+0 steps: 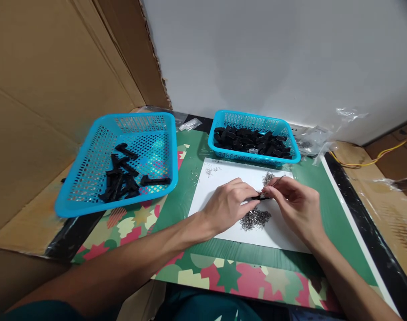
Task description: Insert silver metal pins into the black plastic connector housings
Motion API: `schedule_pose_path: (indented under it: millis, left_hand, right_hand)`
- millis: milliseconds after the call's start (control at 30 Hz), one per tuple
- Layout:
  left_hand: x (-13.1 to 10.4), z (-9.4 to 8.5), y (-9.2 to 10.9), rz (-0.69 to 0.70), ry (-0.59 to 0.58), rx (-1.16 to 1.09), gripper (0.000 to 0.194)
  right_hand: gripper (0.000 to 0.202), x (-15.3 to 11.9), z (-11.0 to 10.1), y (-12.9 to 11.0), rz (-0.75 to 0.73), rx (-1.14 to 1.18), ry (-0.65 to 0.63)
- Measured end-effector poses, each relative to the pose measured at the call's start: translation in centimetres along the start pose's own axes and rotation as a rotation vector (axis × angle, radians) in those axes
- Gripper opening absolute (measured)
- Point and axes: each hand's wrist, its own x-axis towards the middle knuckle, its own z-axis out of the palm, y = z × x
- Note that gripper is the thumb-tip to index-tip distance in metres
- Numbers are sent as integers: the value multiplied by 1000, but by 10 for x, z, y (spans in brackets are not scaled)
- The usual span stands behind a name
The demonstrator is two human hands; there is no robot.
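Note:
Over a white sheet (203,187), my left hand (228,200) is closed on a small black plastic part (256,198), pinched between thumb and fingers. My right hand (297,203) is closed at the other end of that part, its fingertips meeting it. A thin dark rod-like tool (279,179) sticks out between the right fingers; its tip is hidden. Just below the hands lies a pile of small shiny metal pieces (255,219). Another small pile of metal pieces (267,178) sits behind the right fingertips.
At the left, a blue basket (175,151) holds several long black parts (121,178). Behind the sheet, a second blue basket (253,159) is heaped with black parts (250,140). Clear plastic bags (313,138) lie at the back right, near a yellow cable (373,161). Cardboard (56,67) stands at left.

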Motion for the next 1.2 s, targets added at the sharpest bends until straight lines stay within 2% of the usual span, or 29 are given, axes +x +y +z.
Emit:
schedule_pose_path:
  millis: [267, 500, 633, 733, 833, 933, 1067, 1133, 1200]
  left_hand:
    - [1, -2, 2, 20, -33, 25, 13]
    - [3, -2, -1, -20, -51, -30, 10]
    - [4, -2, -1, -86, -21, -76, 9]
    - [5, -3, 0, -173, 50, -110, 10]
    - [7, -6, 1, -272, 121, -157, 10]
    - [7, -9, 0, -367, 152, -273, 14]
    - [7, -10, -2, -431, 159, -405, 17]
    - [7, -10, -2, -415, 186, -389, 17]
    - [7, -10, -1, -387, 201, -343, 16]
  right_hand:
    - [14, 0, 0, -5, -99, -134, -5]
    - [19, -2, 6, -4, -141, -170, 59]
    - [20, -2, 8, -3, -67, -53, 72]
    - [15, 5, 0, 1, -12, 131, 205]
    - [13, 13, -19, 10, 4, 240, 319]
    - [17, 20, -37, 23, 40, 121, 216]
    - [25, 22, -44, 33, 139, -192, -93]
    - [25, 22, -42, 34, 162, -260, -148]
    - [22, 23, -38, 33, 157, -301, -148]
